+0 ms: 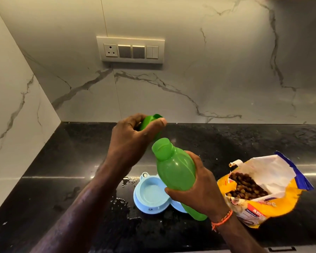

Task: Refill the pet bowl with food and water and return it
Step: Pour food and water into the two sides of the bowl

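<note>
From my remote seat I judged the main risk to be water: the right hand [201, 189] was wrapped round the lower body of the green bottle [175, 172], which stood tilted with its open mouth leaning away from me, directly above the blue pet bowl [150, 194] on the black counter [66, 161]. If that tilt grew too quickly, I thought the stream could overshoot the visible compartment and spread over the counter, where puddles and droplets [120, 201] already lay just beside the bowl's left rim. The open food bag [263, 187] lay on its side near the bowl's right, its mouth showing brown kibble, so I reckoned a splash that way could wet the food. The bottle's surface looked smooth, and a wet grip might let it slip. The left hand [133, 137] was curled round the green cap [150, 121], held up and apart from the bottle; I thought a loose hold could drop the cap into the bowl. The bowl's second compartment was hidden behind the bottle and hand, so I could not tell whether it held food. Counting what I saw: one bottle, one cap, one pet bowl with one compartment in plain view, one food bag, two hands, one orange wrist thread [223, 218] and one switch plate [131, 50] on the marble wall.
</note>
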